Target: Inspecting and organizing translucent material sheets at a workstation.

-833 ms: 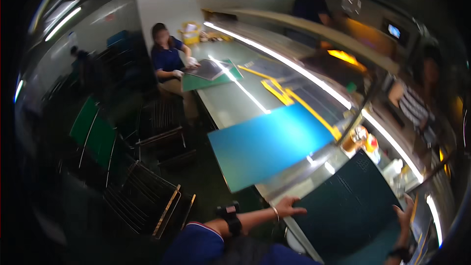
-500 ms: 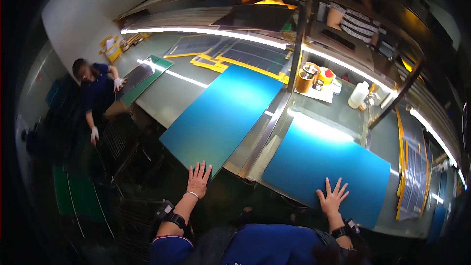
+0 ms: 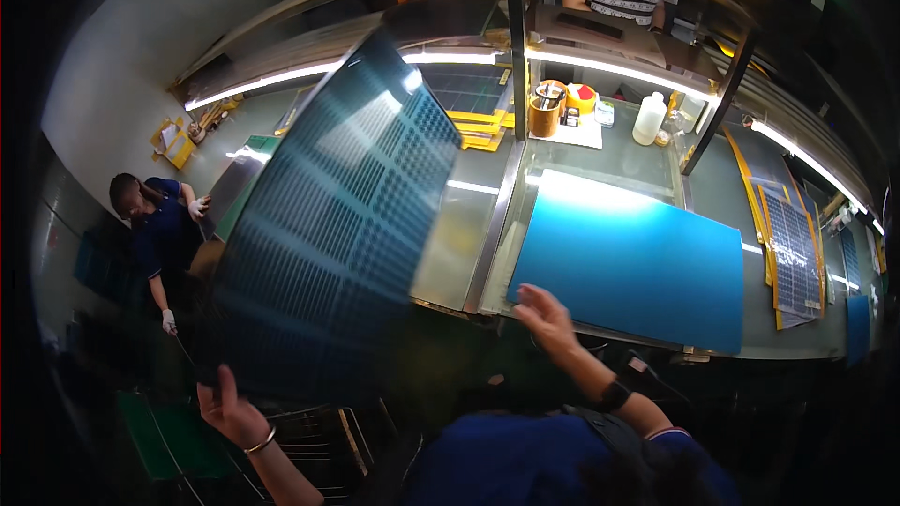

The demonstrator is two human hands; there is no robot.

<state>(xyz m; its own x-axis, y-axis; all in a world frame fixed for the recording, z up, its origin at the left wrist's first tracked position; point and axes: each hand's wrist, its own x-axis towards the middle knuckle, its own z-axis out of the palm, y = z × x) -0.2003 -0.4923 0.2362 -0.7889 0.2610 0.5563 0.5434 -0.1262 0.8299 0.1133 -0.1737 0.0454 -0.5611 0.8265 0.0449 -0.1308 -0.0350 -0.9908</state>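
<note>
Strip lamps (image 3: 450, 58) light a long grey table (image 3: 647, 167) across the room I am watching remotely. Of the two hands, the left hand (image 3: 232, 412) is at the lower corner of a large dark panel (image 3: 337, 215); a finger shows against its face, but I cannot tell whether the grip is closed. I see that panel raised and steeply tilted, its grid pattern blurred, hiding part of the table. My view shows the right hand (image 3: 547, 319) empty, fingers apart, near the left corner of a blue sheet (image 3: 628, 262) lying flat on the table. Beyond the sheet I find a brown cup (image 3: 544, 119), a yellow and red tub (image 3: 582, 98) and a white bottle (image 3: 648, 119). Farther right lie yellow-edged panels (image 3: 792, 253). Past the dark panel, at far left, a co-worker (image 3: 164, 234) in dark blue wears white gloves (image 3: 169, 322).
</note>
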